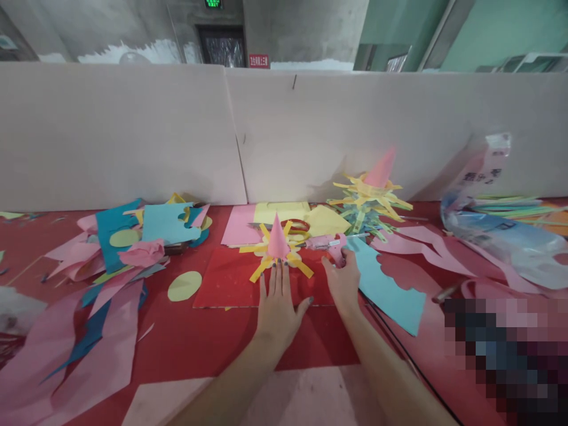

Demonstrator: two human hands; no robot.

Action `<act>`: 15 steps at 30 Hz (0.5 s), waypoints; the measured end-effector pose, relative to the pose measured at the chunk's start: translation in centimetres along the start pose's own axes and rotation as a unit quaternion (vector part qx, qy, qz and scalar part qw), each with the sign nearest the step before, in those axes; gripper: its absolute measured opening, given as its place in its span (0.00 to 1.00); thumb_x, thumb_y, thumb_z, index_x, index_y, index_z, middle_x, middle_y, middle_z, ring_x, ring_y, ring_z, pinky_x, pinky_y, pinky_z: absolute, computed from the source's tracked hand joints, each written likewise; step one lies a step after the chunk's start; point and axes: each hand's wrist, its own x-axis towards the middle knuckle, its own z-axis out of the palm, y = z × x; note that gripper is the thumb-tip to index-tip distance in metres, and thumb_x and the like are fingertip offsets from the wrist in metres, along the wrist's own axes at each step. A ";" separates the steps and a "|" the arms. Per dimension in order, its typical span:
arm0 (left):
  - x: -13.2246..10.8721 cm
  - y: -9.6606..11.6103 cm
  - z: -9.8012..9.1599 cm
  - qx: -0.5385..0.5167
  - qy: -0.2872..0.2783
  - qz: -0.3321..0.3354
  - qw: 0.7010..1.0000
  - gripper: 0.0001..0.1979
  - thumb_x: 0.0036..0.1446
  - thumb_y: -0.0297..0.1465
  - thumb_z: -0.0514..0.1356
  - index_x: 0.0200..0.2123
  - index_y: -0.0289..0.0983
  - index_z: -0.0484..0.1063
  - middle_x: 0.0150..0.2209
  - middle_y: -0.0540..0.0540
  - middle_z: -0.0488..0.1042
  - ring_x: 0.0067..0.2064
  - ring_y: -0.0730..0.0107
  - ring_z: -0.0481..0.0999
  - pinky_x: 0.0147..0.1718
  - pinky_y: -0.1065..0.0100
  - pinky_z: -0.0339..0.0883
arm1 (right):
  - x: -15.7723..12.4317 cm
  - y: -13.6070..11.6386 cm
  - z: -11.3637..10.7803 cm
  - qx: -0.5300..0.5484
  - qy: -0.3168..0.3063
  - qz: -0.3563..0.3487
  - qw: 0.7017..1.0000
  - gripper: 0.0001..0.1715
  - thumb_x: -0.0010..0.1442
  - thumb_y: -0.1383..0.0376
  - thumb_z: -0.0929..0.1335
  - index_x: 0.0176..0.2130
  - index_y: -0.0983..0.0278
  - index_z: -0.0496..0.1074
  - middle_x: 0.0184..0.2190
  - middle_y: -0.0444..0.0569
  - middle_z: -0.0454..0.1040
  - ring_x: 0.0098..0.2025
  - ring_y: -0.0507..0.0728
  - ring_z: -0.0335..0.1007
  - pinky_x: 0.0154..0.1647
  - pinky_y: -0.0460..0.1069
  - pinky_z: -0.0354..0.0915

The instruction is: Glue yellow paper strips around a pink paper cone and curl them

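My left hand (276, 313) lies palm down with its fingers stretched forward. Its fingertips touch the near base of a pink paper cone (277, 239). This cone stands upright on a paper piece with yellow strips (258, 270) spread out like rays. Just to the right, my right hand (345, 283) grips the handle of a pink glue gun (326, 241), whose nozzle points left at the cone's base. Under the ray-shaped piece lies a red board (231, 284). Scissors with red handles (296, 225) rest behind the cone, partly hidden.
A taller pink-coned paper figure (370, 192) stands at the back right. Blue paper (393, 290) lies beside my right hand, with a black cord (390, 331) alongside. Paper scraps (110, 331) pile up on the left. A plastic bag (510, 236) sits far right before a white partition (355, 118).
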 end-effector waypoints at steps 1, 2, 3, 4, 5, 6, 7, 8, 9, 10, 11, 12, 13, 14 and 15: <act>0.0 0.0 0.1 -0.003 -0.002 0.000 1.000 0.38 0.59 0.47 0.45 0.63 0.26 0.44 0.65 0.36 0.43 0.66 0.52 0.46 0.61 0.46 0.45 | 0.0 -0.1 0.0 0.001 -0.001 0.005 1.000 0.28 0.44 0.54 0.67 0.44 0.65 0.66 0.33 0.47 0.68 0.34 0.56 0.62 0.39 0.50 0.59; 0.0 -0.1 0.1 -0.005 -0.004 0.001 1.000 0.38 0.59 0.47 0.45 0.63 0.25 0.45 0.65 0.36 0.44 0.66 0.52 0.46 0.61 0.46 0.45 | 0.0 -0.1 -0.1 0.003 -0.002 0.008 1.000 0.29 0.44 0.54 0.67 0.44 0.65 0.66 0.33 0.47 0.69 0.34 0.56 0.62 0.39 0.50 0.59; 0.0 -0.1 0.2 -0.008 -0.006 0.002 1.000 0.38 0.58 0.47 0.45 0.63 0.25 0.45 0.65 0.35 0.44 0.66 0.52 0.46 0.61 0.47 0.45 | 0.0 -0.1 -0.1 0.005 -0.003 0.009 1.000 0.29 0.44 0.54 0.67 0.44 0.65 0.66 0.34 0.48 0.69 0.35 0.56 0.63 0.39 0.50 0.59; 0.0 -0.2 0.2 -0.010 -0.008 0.002 1.000 0.39 0.58 0.48 0.46 0.63 0.25 0.45 0.65 0.35 0.44 0.66 0.52 0.46 0.61 0.47 0.45 | 0.0 -0.1 -0.1 0.006 -0.003 0.007 1.000 0.29 0.43 0.54 0.68 0.44 0.65 0.66 0.34 0.48 0.69 0.35 0.56 0.63 0.39 0.50 0.59; 0.0 -0.2 0.2 -0.013 -0.009 0.001 1.000 0.39 0.58 0.48 0.46 0.63 0.26 0.45 0.65 0.35 0.45 0.66 0.52 0.46 0.61 0.48 0.45 | 0.0 -0.1 -0.1 0.006 -0.005 0.005 1.000 0.29 0.43 0.54 0.67 0.44 0.65 0.66 0.34 0.48 0.69 0.35 0.56 0.62 0.39 0.50 0.59; 0.1 -0.2 0.2 -0.016 -0.011 0.000 1.000 0.39 0.58 0.48 0.46 0.63 0.26 0.46 0.65 0.35 0.45 0.65 0.52 0.46 0.61 0.48 0.46 | 0.0 0.0 -0.1 0.006 -0.005 0.003 1.000 0.29 0.43 0.54 0.67 0.44 0.65 0.66 0.34 0.48 0.69 0.35 0.56 0.62 0.39 0.51 0.59; 0.1 -0.2 0.2 -0.019 -0.014 -0.002 1.000 0.39 0.58 0.48 0.46 0.63 0.26 0.46 0.65 0.35 0.45 0.65 0.52 0.46 0.61 0.48 0.46 | 0.0 0.0 0.0 0.004 -0.006 0.001 1.000 0.29 0.44 0.54 0.67 0.44 0.65 0.66 0.34 0.48 0.69 0.35 0.56 0.62 0.39 0.51 0.59; 0.1 -0.2 0.2 -0.021 -0.018 -0.003 1.000 0.38 0.57 0.48 0.46 0.63 0.26 0.47 0.65 0.36 0.45 0.65 0.52 0.46 0.61 0.48 0.46 | 0.0 0.1 0.0 0.002 -0.005 -0.001 1.000 0.29 0.44 0.54 0.67 0.44 0.65 0.66 0.34 0.48 0.69 0.35 0.56 0.62 0.40 0.51 0.59; 0.2 -0.2 0.2 -0.023 -0.023 -0.003 0.999 0.38 0.57 0.47 0.47 0.63 0.27 0.47 0.65 0.36 0.45 0.65 0.52 0.46 0.61 0.48 0.46 | 0.0 0.1 0.0 -0.001 -0.005 -0.002 1.000 0.29 0.44 0.54 0.67 0.44 0.65 0.66 0.34 0.48 0.69 0.35 0.56 0.62 0.40 0.51 0.59; 0.2 -0.2 0.2 -0.024 -0.029 -0.004 0.999 0.38 0.57 0.47 0.47 0.63 0.27 0.47 0.65 0.36 0.45 0.65 0.52 0.46 0.61 0.48 0.46 | 0.0 0.2 0.1 -0.003 -0.005 -0.003 1.000 0.29 0.44 0.54 0.68 0.44 0.65 0.66 0.34 0.48 0.69 0.35 0.56 0.62 0.40 0.51 0.59; 0.2 -0.2 0.2 -0.024 -0.033 -0.005 0.999 0.38 0.57 0.47 0.47 0.63 0.27 0.47 0.65 0.36 0.44 0.66 0.52 0.46 0.61 0.48 0.45 | 0.0 0.2 0.1 -0.004 -0.004 -0.002 1.000 0.29 0.44 0.54 0.68 0.44 0.65 0.66 0.34 0.48 0.69 0.35 0.56 0.62 0.40 0.51 0.59; 0.2 -0.2 0.1 -0.025 -0.037 -0.006 0.999 0.38 0.57 0.47 0.47 0.63 0.27 0.46 0.65 0.36 0.44 0.66 0.52 0.46 0.61 0.48 0.45 | 0.0 0.2 0.1 -0.005 -0.004 -0.002 1.000 0.29 0.44 0.54 0.68 0.44 0.65 0.66 0.34 0.48 0.69 0.35 0.56 0.63 0.40 0.51 0.59; 0.2 -0.2 0.1 -0.025 -0.038 -0.006 0.999 0.38 0.57 0.47 0.46 0.63 0.26 0.46 0.65 0.36 0.44 0.66 0.52 0.46 0.61 0.48 0.45 | 0.0 0.3 0.1 -0.006 -0.005 -0.002 1.000 0.29 0.44 0.54 0.68 0.44 0.65 0.66 0.34 0.48 0.69 0.35 0.56 0.63 0.40 0.51 0.59; 0.2 -0.2 0.0 -0.027 -0.038 -0.007 0.999 0.38 0.58 0.47 0.46 0.63 0.26 0.46 0.65 0.36 0.44 0.66 0.52 0.46 0.61 0.48 0.45 | 0.1 0.3 0.2 -0.005 -0.004 -0.002 1.000 0.29 0.44 0.54 0.68 0.44 0.65 0.66 0.34 0.48 0.69 0.35 0.56 0.63 0.40 0.51 0.59; 0.2 -0.2 -0.1 -0.030 -0.037 -0.007 0.999 0.38 0.58 0.47 0.46 0.63 0.26 0.46 0.65 0.36 0.44 0.66 0.52 0.46 0.61 0.47 0.45 | 0.1 0.4 0.2 -0.004 -0.004 -0.003 1.000 0.29 0.43 0.55 0.68 0.44 0.65 0.66 0.34 0.48 0.69 0.35 0.56 0.63 0.40 0.51 0.59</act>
